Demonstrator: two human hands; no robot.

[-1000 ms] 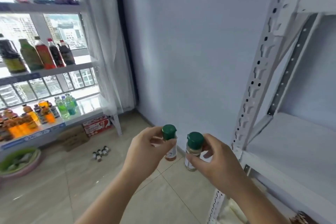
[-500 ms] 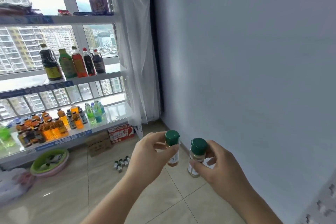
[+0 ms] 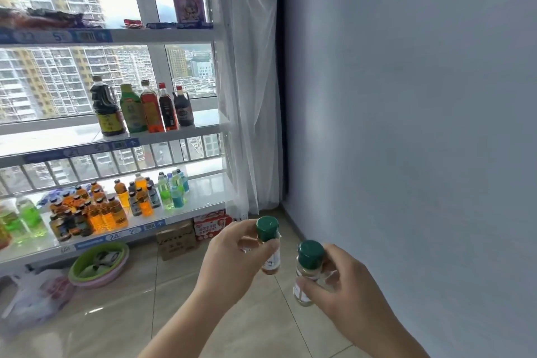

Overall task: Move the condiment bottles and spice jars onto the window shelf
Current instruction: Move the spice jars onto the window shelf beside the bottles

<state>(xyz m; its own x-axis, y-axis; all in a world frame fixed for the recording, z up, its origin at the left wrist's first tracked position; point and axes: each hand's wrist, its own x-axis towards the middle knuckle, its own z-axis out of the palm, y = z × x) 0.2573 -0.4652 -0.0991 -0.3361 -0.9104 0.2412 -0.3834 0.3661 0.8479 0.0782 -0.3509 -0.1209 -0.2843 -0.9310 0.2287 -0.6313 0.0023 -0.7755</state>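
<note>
Head view: my left hand [image 3: 232, 259] pinches one jar [image 3: 267, 229], my right hand [image 3: 345, 293] the other jar [image 3: 310, 255], both short of the shelf [image 3: 180, 136]; I judge them light, slick, breakable glass, best held round the body, not the cap.

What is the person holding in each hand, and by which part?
The left hand grips a reddish spice jar round its upper body; the right hand grips a pale spice jar round its glass body.

Both forearms stretch forward, left hand [image 3: 229, 261] gripping the left jar [image 3: 267, 229] slightly higher than the right hand [image 3: 348, 289] gripping the right jar [image 3: 310, 255].
</note>
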